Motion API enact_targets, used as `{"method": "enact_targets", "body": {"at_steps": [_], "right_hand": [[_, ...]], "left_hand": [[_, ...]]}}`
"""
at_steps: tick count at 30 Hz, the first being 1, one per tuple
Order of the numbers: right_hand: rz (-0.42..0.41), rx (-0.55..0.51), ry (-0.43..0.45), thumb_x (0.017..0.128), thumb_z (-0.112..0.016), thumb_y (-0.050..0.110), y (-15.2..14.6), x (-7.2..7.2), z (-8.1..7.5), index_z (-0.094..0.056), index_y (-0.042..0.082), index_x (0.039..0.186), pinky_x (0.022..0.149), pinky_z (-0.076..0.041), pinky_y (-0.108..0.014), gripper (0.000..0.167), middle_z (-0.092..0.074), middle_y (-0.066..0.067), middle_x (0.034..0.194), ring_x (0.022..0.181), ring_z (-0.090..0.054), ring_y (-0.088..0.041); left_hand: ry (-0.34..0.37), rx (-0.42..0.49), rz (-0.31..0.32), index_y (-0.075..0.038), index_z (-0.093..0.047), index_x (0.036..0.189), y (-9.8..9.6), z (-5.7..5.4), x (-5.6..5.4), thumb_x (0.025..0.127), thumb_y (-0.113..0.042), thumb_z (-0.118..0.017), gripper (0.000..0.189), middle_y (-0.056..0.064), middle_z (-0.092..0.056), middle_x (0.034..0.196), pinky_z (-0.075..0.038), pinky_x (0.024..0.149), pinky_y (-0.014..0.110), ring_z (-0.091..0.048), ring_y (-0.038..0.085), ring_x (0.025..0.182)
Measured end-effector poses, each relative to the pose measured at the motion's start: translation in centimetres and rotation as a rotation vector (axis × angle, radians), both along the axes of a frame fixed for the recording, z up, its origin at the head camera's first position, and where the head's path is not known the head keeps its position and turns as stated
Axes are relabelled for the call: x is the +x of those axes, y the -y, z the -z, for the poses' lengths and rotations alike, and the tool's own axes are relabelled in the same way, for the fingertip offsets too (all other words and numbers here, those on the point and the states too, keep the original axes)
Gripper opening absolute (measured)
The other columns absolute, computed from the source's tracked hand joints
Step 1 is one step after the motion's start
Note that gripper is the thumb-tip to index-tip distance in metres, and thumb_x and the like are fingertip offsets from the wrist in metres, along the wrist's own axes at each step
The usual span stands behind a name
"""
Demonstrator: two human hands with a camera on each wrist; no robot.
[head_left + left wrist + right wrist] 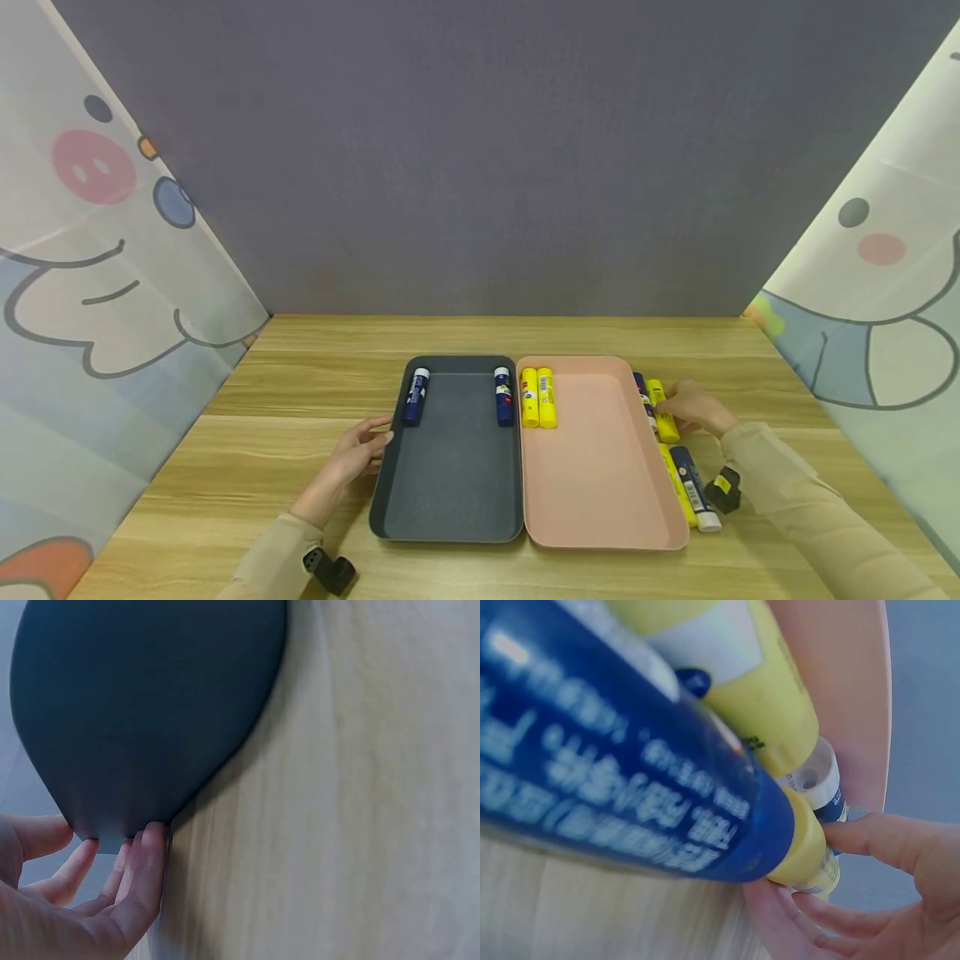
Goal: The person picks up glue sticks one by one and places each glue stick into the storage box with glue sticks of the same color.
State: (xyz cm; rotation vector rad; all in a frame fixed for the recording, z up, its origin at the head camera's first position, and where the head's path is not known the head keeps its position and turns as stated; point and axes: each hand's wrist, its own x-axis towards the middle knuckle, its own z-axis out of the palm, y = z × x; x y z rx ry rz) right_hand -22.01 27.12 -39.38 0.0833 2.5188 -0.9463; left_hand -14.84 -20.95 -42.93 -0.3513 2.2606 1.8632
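My left hand (362,452) rests its fingertips against the left side of the dark grey tray (442,508); its fingers (142,877) look fairly straight at the tray's edge. On the right, my right hand (693,407) holds a yellow glue stick (667,427) between thumb and fingers, beside the pink tray (600,517). A blue glue stick (644,400) with a white end lies between that one and the tray. Closer to the front are another yellow glue stick (679,487) and another blue one (694,487), both large in the right wrist view.
Inside the grey tray lie a blue glue stick (416,398) at the left and another blue stick (503,398) at the right. Two yellow glue sticks (547,400) lie together in the pink tray's back left corner. The trays adjoin on a wooden table (322,358), before a grey panel (480,167).
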Motion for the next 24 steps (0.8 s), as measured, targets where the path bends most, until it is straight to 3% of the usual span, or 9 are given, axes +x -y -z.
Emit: {"method": "enact_targets", "body": {"at_steps": [9, 13, 17, 24], "right_hand": [[0.026, -0.018, 0.010, 0.083, -0.052, 0.009, 0.1, 0.2, -0.3, -0.044, 0.002, 0.068, 0.062, -0.051, -0.036, 0.018, -0.051, -0.006, 0.069, 0.063, -0.053, -0.017], [0.028, -0.026, 0.012, 0.083, -0.053, 0.010, -0.1, 0.0, -0.6, -0.047, -0.012, 0.083, 0.065, -0.051, -0.038, 0.022, -0.054, -0.018, 0.080, 0.070, -0.057, -0.023], [0.030, -0.011, 0.012, 0.084, -0.053, 0.012, -0.4, -0.3, -1.0, -0.034, -0.024, 0.114, 0.068, -0.051, -0.040, 0.050, -0.046, -0.036, 0.105, 0.082, -0.058, -0.033], [0.016, -0.084, 0.001, 0.084, -0.053, 0.015, -0.4, -0.6, -1.8, -0.031, -0.025, 0.117, 0.068, -0.051, -0.039, 0.056, -0.049, -0.030, 0.100, 0.082, -0.055, -0.030]], "left_hand": [[-0.003, 0.008, -0.002, 0.002, -0.043, 0.126, 0.0, -0.1, 0.0, 0.089, -0.009, -0.050, 0.039, 0.018, -0.053, 0.103, -0.049, 0.062, 0.032, -0.058, 0.015, 0.072], [-0.002, 0.014, 0.003, 0.002, -0.042, 0.126, -0.1, -0.2, 0.0, 0.089, -0.009, -0.050, 0.039, 0.018, -0.052, 0.104, -0.049, 0.062, 0.032, -0.058, 0.015, 0.073], [-0.002, 0.011, 0.008, 0.002, -0.042, 0.126, 0.0, -0.1, 0.0, 0.089, -0.010, -0.050, 0.039, 0.018, -0.052, 0.105, -0.049, 0.063, 0.032, -0.058, 0.015, 0.074], [0.002, 0.015, 0.012, 0.002, -0.041, 0.127, 0.0, -0.2, 0.0, 0.090, -0.011, -0.050, 0.040, 0.017, -0.052, 0.105, -0.049, 0.063, 0.031, -0.058, 0.014, 0.074]]}}
